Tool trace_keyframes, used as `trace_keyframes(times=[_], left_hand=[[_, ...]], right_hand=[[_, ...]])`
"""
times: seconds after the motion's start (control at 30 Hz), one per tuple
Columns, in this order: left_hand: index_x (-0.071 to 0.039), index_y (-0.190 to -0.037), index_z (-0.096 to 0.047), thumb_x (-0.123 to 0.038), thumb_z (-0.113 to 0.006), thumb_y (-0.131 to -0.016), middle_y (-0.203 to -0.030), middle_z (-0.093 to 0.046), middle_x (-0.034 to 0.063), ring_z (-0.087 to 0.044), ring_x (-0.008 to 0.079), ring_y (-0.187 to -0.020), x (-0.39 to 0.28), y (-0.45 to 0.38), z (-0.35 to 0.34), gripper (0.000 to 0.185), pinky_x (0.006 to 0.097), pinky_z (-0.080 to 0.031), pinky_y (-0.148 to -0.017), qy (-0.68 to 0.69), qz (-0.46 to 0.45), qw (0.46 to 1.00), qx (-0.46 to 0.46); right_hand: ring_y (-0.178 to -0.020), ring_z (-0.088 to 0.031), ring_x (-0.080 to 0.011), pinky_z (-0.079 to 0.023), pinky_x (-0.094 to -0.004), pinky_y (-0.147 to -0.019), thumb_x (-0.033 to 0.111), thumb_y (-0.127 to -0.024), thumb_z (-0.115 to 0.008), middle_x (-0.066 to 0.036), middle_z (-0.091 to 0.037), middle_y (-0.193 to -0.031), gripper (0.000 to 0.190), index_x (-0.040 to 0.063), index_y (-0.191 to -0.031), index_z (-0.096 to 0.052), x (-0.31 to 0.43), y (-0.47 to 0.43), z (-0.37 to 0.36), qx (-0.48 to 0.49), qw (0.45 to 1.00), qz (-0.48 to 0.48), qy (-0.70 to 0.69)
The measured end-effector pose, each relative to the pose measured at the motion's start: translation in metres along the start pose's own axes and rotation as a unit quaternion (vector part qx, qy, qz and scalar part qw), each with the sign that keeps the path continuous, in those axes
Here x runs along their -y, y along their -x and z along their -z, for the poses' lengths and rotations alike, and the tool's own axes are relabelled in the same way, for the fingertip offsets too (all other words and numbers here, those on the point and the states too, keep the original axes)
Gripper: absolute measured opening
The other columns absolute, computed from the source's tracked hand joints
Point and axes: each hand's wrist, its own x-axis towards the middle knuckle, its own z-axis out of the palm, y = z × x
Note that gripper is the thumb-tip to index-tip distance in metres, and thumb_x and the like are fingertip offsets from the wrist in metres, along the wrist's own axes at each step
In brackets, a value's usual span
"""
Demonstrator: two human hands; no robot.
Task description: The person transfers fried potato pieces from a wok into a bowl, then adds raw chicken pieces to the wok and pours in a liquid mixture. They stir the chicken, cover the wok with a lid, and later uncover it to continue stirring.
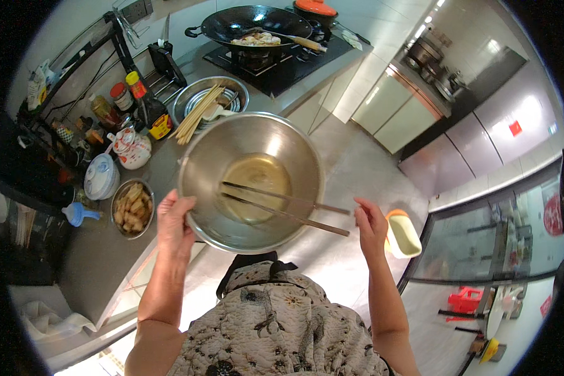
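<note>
My left hand (175,218) grips the left rim of a large stainless steel bowl (207,155), thumb over the edge. The bowl is tilted towards me and held off the counter. A thin layer of yellowish liquid (258,169) covers its bottom. Two long chopsticks (286,214), dark at the tips, lie in the bowl and stick out past its right rim. My right hand (370,223) is just right of their ends, apart from them, fingers loosely bent and nothing visible in them.
A wok (216,28) with food and a wooden-handled spatula (305,43) sits on the gas stove (282,80). On the counter stand a metal basin (181,101) with chopsticks, a sauce bottle (150,110), a teapot (132,152) and a bowl of brown food pieces (132,209). A bin (404,237) stands on the floor.
</note>
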Motion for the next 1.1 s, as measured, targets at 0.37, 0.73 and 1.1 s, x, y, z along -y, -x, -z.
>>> trace_keyframes(times=[0.37,0.73,1.1], left_hand=[[0.002,-0.102,-0.061,0.001,-0.055,-0.081,-0.091,-0.066,0.0097,-0.064,0.0152,-0.074,-0.034,-0.108,-0.085,0.023,0.0261,-0.054,-0.067,-0.007,-0.154,0.977,-0.147],[-0.001,-0.109,-0.06,-0.003,-0.057,-0.079,-0.1,-0.063,0.0088,-0.06,0.0196,-0.089,0.01,-0.146,-0.176,0.03,0.0321,-0.05,-0.083,-0.023,-0.245,0.914,-0.324],[0.001,-0.115,-0.055,-0.003,-0.054,-0.081,-0.106,-0.061,0.0118,-0.06,0.0237,-0.095,0.107,-0.156,-0.324,0.035,0.0362,-0.05,-0.086,0.096,-0.293,0.805,-0.507]], right_hand=[[-0.08,-0.06,-0.034,-0.048,-0.0397,-0.071,0.021,-0.091,-0.056,-0.014,-0.063,-0.09,0.017,0.007,-0.096,-0.064,-0.127,-0.349,-0.077,0.107,0.952,0.204,0.203],[-0.109,-0.052,-0.0267,-0.05,-0.0369,-0.082,0.008,-0.083,-0.059,-0.004,-0.049,-0.13,0.047,0.013,-0.129,-0.049,-0.169,-0.666,-0.164,0.203,0.771,0.498,0.342],[-0.106,-0.054,-0.025,-0.047,-0.037,-0.091,0.016,-0.072,-0.07,-0.004,-0.058,-0.115,0.044,0.015,-0.116,-0.063,-0.185,-0.788,-0.198,0.421,0.568,0.65,0.28]])
